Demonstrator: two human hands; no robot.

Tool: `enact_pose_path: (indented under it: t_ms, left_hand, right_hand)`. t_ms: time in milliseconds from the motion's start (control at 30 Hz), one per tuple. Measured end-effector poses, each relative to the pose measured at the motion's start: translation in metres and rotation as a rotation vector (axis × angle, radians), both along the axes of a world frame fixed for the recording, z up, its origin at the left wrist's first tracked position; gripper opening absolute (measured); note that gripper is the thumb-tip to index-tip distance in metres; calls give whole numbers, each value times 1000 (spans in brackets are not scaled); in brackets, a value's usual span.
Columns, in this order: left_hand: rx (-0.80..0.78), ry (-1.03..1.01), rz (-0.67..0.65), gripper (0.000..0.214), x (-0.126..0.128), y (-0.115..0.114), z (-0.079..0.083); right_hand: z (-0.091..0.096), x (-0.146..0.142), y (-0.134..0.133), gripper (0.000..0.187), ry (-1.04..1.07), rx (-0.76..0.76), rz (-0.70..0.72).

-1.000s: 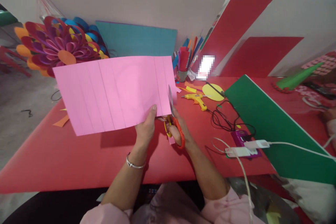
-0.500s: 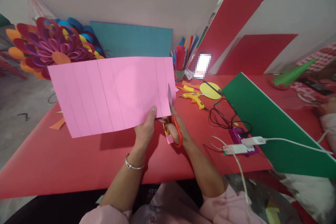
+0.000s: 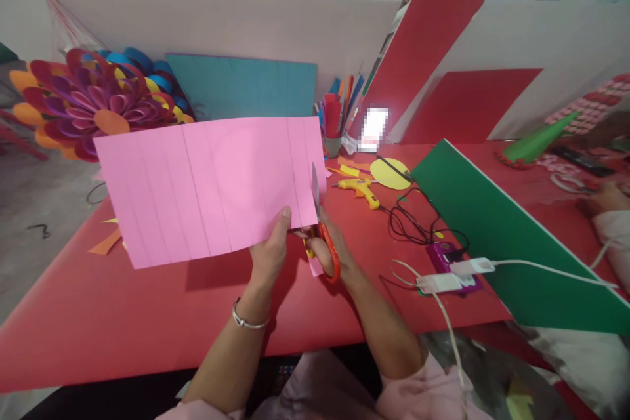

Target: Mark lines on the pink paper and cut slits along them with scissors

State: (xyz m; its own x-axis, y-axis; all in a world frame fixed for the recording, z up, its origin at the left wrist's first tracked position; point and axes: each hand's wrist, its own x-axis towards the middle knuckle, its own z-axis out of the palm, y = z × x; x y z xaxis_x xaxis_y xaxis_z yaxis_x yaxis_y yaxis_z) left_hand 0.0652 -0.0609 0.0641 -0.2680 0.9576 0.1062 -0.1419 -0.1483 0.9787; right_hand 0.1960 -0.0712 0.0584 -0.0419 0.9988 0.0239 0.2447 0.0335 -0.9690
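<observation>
A large pink sheet of paper (image 3: 207, 187), marked with several upright lines, hangs above the red table. My left hand (image 3: 270, 243) grips its lower edge, thumb on the near face, and wears a silver bracelet on the wrist. Red-handled scissors (image 3: 333, 252) are in my right hand (image 3: 325, 246), their blades pointing up along the sheet's right side, with a narrow pink strip at the cut. Below the scissors a small pink paper piece (image 3: 315, 267) shows. The fingers of my right hand are partly hidden behind the handles.
Right of the sheet lie a yellow glue gun (image 3: 361, 190), a yellow paper oval (image 3: 390, 172) and a purple power strip (image 3: 450, 259) with cables. A green board (image 3: 512, 236) slants beyond them. A paper flower (image 3: 111, 121) stands at left. Another person's hand (image 3: 610, 197) is at far right.
The camera view has tilted up slightly, so everything sits lower in the picture. Both hands keep their hold, and the scissors stay at nearly the same place on the sheet.
</observation>
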Motion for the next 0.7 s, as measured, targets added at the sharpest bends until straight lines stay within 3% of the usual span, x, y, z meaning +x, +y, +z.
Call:
enact_pose_path:
  t_ms: [133,367,500,700]
  left_hand:
    - [2,-7,-5,31,1,0,-1]
    - [-8,48,158,24,4,-4,1]
    - [12,44,148,28,3,-5,0]
    - [41,43,122,33,3,-5,-3]
  right_hand:
    - [1,0,0,50,35,21,23]
    - [-4,0,2,52,55,16,31]
    - [-9,-1,3,57,43,9,18]
    - [-1,-1,0,48,92,82,59]
